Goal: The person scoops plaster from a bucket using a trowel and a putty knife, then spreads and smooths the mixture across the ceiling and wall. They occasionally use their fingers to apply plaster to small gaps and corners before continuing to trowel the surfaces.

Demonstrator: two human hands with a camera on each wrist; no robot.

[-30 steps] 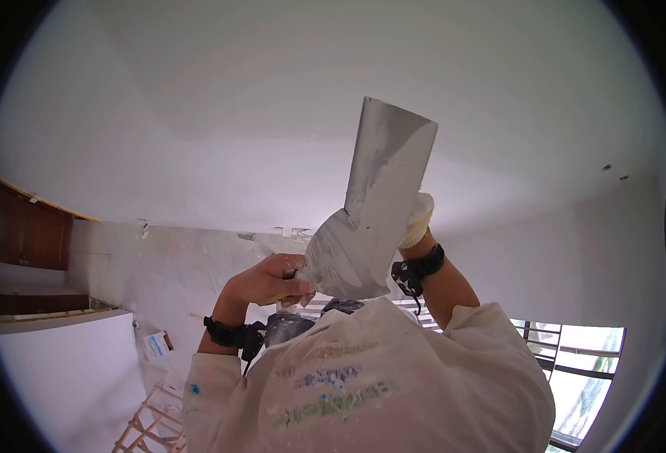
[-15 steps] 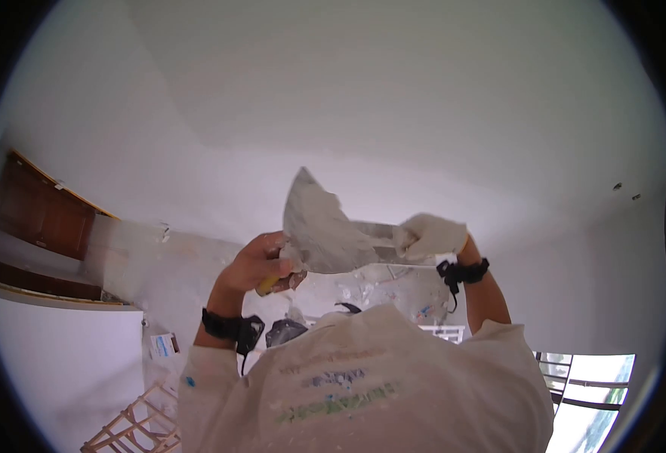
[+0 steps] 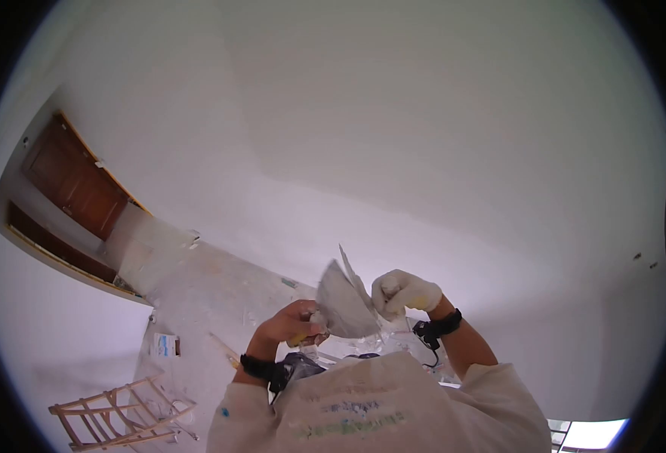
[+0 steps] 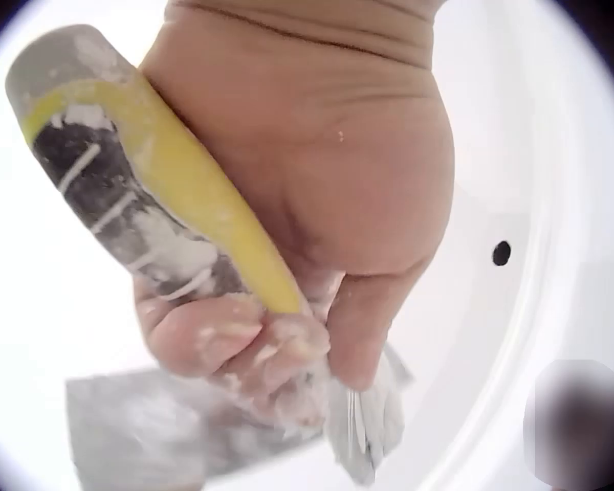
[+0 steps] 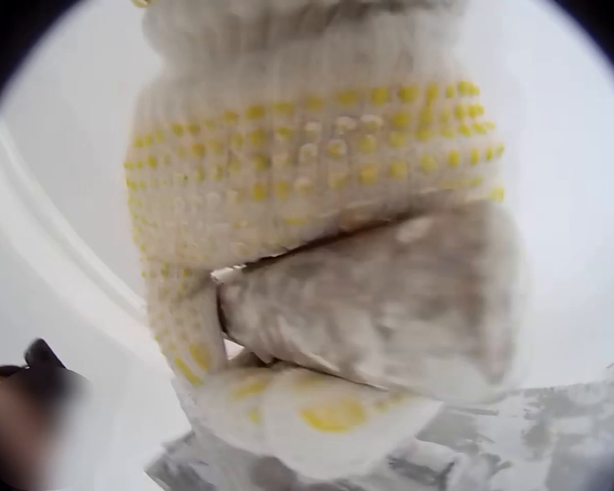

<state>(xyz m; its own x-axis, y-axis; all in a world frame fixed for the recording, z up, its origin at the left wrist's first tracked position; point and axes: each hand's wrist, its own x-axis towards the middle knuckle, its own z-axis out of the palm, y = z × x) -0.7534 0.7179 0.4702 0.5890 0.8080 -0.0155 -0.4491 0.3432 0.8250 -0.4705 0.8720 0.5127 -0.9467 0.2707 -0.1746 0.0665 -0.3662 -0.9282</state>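
Note:
My bare left hand point(image 3: 291, 323) grips a putty knife by its yellow and black handle point(image 4: 174, 194), which is smeared with white putty. The knife's broad, fan-shaped blade point(image 3: 342, 309) points up and carries a grey-white coat. My right hand point(image 3: 408, 293), in a white knitted glove with yellow dots, holds a wide scraper by its putty-caked handle point(image 5: 379, 302). In the head view the scraper's blade point(image 3: 353, 273) shows almost edge-on, right beside the putty knife's blade. White-grey smears cover the scraper blade point(image 5: 501, 435) in the right wrist view.
A pale wall point(image 3: 423, 136) rises in front. A wooden frame point(image 3: 114, 415) lies at lower left on the white-stained floor point(image 3: 197, 294), near a small blue and white box point(image 3: 167, 345). A brown door point(image 3: 76, 177) stands far left; a window point(image 3: 593, 434) shows at lower right.
The scraper blade, earlier broadside and upright, has turned nearly edge-on against the putty knife's blade. Both hands sit lower in the view and closer together than half a second ago. The head view has tilted.

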